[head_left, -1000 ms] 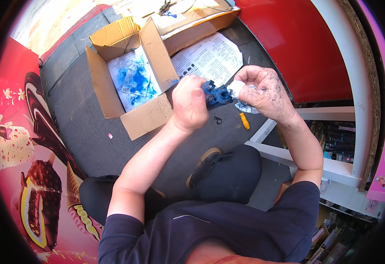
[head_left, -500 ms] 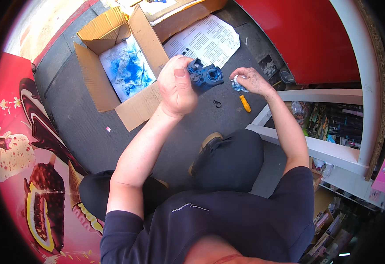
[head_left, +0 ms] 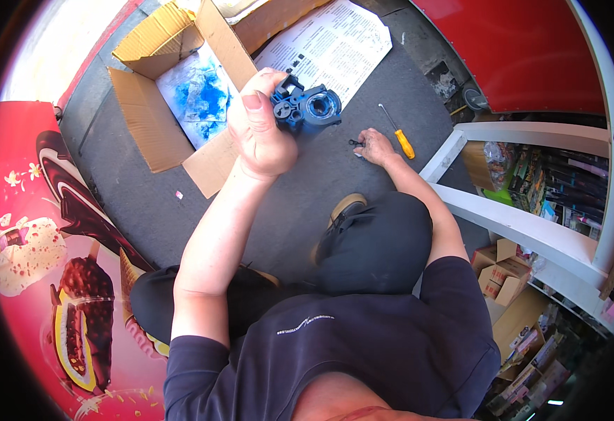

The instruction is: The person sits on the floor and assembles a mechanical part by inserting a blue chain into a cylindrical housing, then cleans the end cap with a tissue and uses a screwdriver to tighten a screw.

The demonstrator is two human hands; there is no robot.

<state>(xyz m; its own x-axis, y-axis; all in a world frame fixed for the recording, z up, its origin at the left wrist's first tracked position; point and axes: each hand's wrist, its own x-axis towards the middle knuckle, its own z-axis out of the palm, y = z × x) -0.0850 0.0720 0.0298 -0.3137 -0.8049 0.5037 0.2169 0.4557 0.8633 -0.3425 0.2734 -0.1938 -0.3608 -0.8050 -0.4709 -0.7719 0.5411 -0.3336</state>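
Observation:
My left hand (head_left: pixel 261 133) is raised and wrapped round a black printer toner cartridge (head_left: pixel 307 105). The cartridge's end faces me, with a round opening and blue smears on it. Lower down at the floor, my right hand (head_left: pixel 375 147) has its fingers closed on a small black plastic piece (head_left: pixel 356 142). A bit of white shows under those fingers, mostly hidden. Just right of that hand lies a screwdriver (head_left: pixel 405 144) with a yellow handle and thin metal shaft.
An open cardboard box (head_left: pixel 135 123) at the left holds white paper (head_left: pixel 198 95) stained blue. Behind the cartridge lies a printed sheet (head_left: pixel 328 45). A white-framed shelf (head_left: pixel 524 221) stands at the right, below a red panel (head_left: pixel 510 49). A red picture board (head_left: pixel 22 245) borders the left.
My right hand has gone down to the floor and taken hold of the small black piece that lay there. My left hand still holds the cartridge. The view has shifted slightly.

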